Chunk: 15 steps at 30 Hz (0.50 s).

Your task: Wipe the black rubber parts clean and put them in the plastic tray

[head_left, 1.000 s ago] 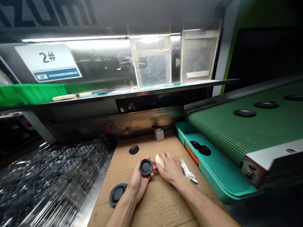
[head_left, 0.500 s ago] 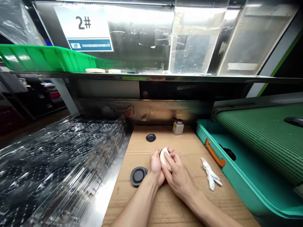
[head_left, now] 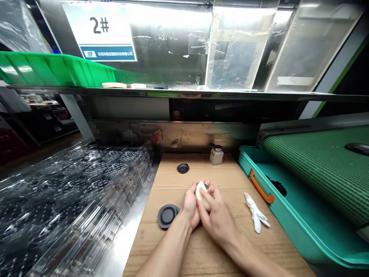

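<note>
Over the middle of the cardboard sheet (head_left: 201, 246), my two hands meet. My left hand (head_left: 190, 206) is closed round a small dark round part (head_left: 206, 186), mostly hidden by what lies on it. With closed fingers my right hand (head_left: 215, 213) presses a cream-white oval pad (head_left: 202, 192) against that part. Left of my wrist lies a dark grey round lid (head_left: 167, 216). Farther back rests a smaller black round lid (head_left: 183, 168). A white glove (head_left: 256, 213) lies crumpled to the right of my right hand.
A small square bottle (head_left: 216, 156) with a dark top stands at the back. Clear plastic trays (head_left: 86, 200) are stacked at left. On the right are a teal bin (head_left: 291, 219) with an orange handle and a green conveyor belt (head_left: 319, 161). A green basket (head_left: 57, 71) sits on the shelf above.
The white pad has turned and shifted slightly on the dark part under my right fingers. Both hands stay in nearly the same place.
</note>
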Each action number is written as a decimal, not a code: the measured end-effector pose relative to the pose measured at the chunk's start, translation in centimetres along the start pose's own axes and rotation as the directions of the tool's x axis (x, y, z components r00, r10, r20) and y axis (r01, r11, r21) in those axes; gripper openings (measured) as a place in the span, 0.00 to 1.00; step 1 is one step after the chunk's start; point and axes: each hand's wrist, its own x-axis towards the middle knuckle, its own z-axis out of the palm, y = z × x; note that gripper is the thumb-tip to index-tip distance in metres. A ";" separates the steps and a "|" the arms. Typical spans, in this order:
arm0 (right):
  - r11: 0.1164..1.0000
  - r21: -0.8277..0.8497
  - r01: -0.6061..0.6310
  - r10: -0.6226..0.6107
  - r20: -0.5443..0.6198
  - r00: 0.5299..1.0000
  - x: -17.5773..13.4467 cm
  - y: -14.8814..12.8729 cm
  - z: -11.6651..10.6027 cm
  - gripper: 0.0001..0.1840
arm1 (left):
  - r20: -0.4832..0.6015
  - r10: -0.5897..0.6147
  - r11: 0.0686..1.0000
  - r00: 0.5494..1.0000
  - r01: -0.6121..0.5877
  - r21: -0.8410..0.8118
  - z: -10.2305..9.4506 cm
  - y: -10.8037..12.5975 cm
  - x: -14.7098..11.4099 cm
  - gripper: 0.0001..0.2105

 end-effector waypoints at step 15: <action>1.000 0.009 -0.015 0.015 -0.002 1.000 -0.3 -0.3 -0.7 0.22 | -0.003 0.020 1.000 1.000 -0.020 0.017 -0.1 0.0 0.1 0.14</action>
